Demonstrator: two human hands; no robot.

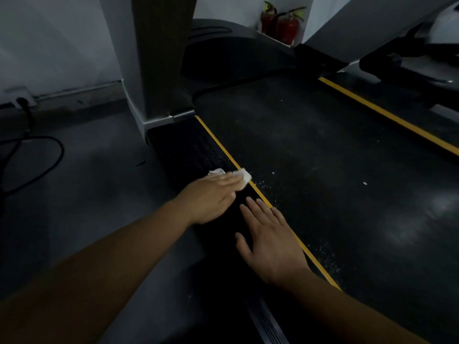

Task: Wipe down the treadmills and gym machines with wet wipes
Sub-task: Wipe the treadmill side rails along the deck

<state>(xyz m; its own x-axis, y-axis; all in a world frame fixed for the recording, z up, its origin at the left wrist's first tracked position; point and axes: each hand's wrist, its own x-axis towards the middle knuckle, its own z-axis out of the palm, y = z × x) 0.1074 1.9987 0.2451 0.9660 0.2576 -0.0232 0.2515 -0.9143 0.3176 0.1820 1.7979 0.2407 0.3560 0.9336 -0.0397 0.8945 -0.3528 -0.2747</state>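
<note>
**One wipe squashed flat on the treadmill's side rail**

Far left, a black cable is looped on the grey floor, and a plug is seated low on the wall. Next along, a pale upright post is planted at the head of the black side rail.

The left hand is laid palm-down on that rail, fingers straight and pressed together, with the white wipe trapped under the fingertips. Crumpled bits of it are left poking out ahead of the fingers, right at the yellow stripe that edges the rail.

Just beside it and nearer the camera, the right hand is held flat at the same rail, fingers straight and a bit spread, thumb stuck out to the left. Nothing is gripped in it, and whether the rail is actually touched can't be told. The two hands are set close together but apart.

Right of the stripe, the dark belt is dotted with white specks, thickest near the stripe. Up top, two red fire extinguishers are stood by the wall behind the treadmill's hood. Far right, a second yellow stripe is seen along the belt's other edge, with another machine parked beyond it, too dim to be made out properly.
</note>
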